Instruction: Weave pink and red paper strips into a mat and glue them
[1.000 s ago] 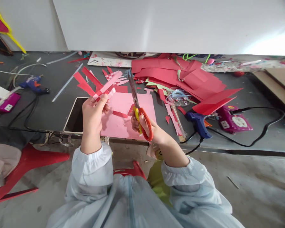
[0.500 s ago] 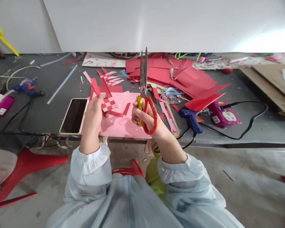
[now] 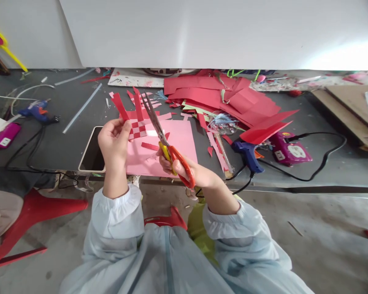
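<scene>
1. My left hand [image 3: 113, 136] pinches the woven paper piece [image 3: 138, 128] by its left edge, thumb on the front and fingers behind. I hold it up just above the pink sheet [image 3: 180, 141] that lies on the table [image 3: 64, 139].
2. My right hand [image 3: 184, 169] is closed around the scissors [image 3: 167, 148], with fingers through the red and yellow loops. The blades look almost pressed together and slant up and left across the right side of the weave, the tip reaching past its top edge. I cannot tell whether a strip lies between the blades.
3. As for what is done, I judge that the small red-and-pink chequered patch at the centre is already interlaced and holds together.
4. As for what is left, long red strip ends [image 3: 120, 106] stick out unevenly above the patch. Pale pink ends poke out to the right, so the edges look untrimmed to me.
5. A few loose red offcuts [image 3: 149, 145] lie on the pink sheet below the weave.
6. A phone [image 3: 92, 157] lies at the table's near edge, partly behind my left wrist.
7. A heap of red paper [image 3: 233, 102] sits further back on the right, and a blue glue gun [image 3: 248, 153] and a purple power strip [image 3: 290, 152] sit in front of it.
</scene>
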